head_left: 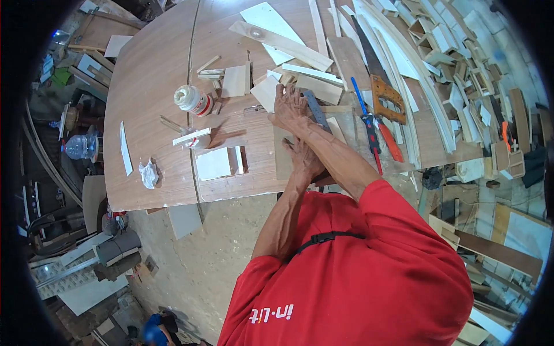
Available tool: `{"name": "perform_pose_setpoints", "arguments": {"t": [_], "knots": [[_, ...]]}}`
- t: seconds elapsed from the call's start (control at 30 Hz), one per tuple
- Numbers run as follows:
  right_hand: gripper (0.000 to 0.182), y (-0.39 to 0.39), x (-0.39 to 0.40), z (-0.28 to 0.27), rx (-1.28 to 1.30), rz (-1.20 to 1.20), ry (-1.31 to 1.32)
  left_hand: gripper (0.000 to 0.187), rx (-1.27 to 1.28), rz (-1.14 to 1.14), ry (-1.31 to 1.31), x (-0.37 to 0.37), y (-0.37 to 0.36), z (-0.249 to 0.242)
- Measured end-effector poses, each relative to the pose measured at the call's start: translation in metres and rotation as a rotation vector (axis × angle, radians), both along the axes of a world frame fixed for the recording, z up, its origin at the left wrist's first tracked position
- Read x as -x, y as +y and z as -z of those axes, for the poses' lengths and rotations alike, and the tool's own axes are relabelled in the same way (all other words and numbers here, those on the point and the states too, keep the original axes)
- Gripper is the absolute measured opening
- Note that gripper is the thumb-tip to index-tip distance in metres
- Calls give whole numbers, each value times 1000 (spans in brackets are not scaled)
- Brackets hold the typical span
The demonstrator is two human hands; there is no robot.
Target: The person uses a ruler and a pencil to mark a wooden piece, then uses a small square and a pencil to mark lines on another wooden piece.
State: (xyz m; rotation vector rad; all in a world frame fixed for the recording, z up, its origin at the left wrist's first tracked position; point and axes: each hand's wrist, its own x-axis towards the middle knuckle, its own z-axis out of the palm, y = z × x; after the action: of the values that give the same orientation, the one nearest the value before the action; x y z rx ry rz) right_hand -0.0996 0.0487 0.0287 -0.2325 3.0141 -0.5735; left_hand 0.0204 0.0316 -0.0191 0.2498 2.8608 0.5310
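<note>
My right hand (290, 108) reaches forward across my left arm, thumb out to the side and fingers apart over the edge of a pale thin board (265, 93). A small wood block (287, 78) lies just beyond its fingertips. Beside it, a dark metal ruler or square blade (315, 108) lies slanted. Closer to my body, my left hand (304, 158) rests with fingers spread on a brown board (282, 160); the right forearm covers part of it.
A handsaw (388, 99), a blue-and-black tool (369, 124) and red-handled pliers (391, 144) lie right. A glue jar (193, 100), a white-smeared container (199, 138), a crumpled cloth (149, 173) and a white panel (213, 164) are left. Wood strips (398, 69) line the right edge.
</note>
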Motion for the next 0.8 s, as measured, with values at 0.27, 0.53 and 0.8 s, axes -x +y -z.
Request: {"name": "perform_pose_setpoints", "arguments": {"t": [0.27, 0.53, 0.8], "knots": [[83, 28, 26, -25, 279, 61, -132, 95, -49, -49, -84, 3, 7, -39], [64, 99, 72, -15, 40, -72, 125, 96, -21, -11, -44, 0, 3, -33], [49, 87, 38, 3, 219, 96, 352, 88, -32, 20, -4, 2, 1, -38]]}}
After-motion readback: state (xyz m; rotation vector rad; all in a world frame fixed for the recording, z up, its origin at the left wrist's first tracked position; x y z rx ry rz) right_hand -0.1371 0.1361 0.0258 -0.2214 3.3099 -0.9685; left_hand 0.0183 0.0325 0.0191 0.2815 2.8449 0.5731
